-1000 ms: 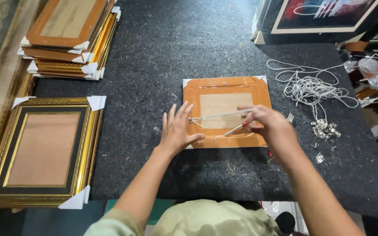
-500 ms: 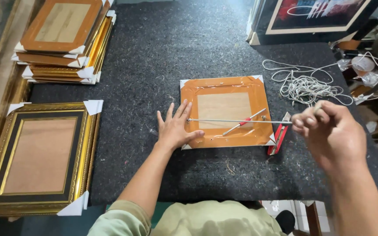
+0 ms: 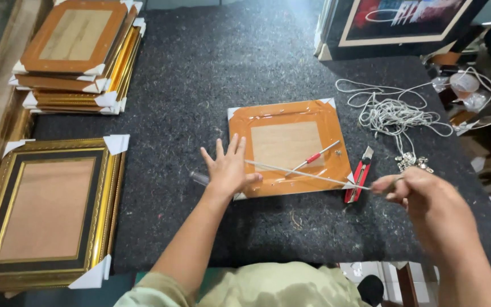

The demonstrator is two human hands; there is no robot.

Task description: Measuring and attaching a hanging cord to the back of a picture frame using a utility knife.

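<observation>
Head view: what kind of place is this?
Probably a picture-framing workshop: stacked gilt wooden frames with paper corner guards, an orange-backed frame being strung with taut white cord, loose coiled white cord on dark felt bench.

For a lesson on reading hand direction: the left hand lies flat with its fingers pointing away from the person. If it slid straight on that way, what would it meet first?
The left hand would probably cross only bare dark felt tabletop, skirting the orange frame at its thumb side.
</observation>
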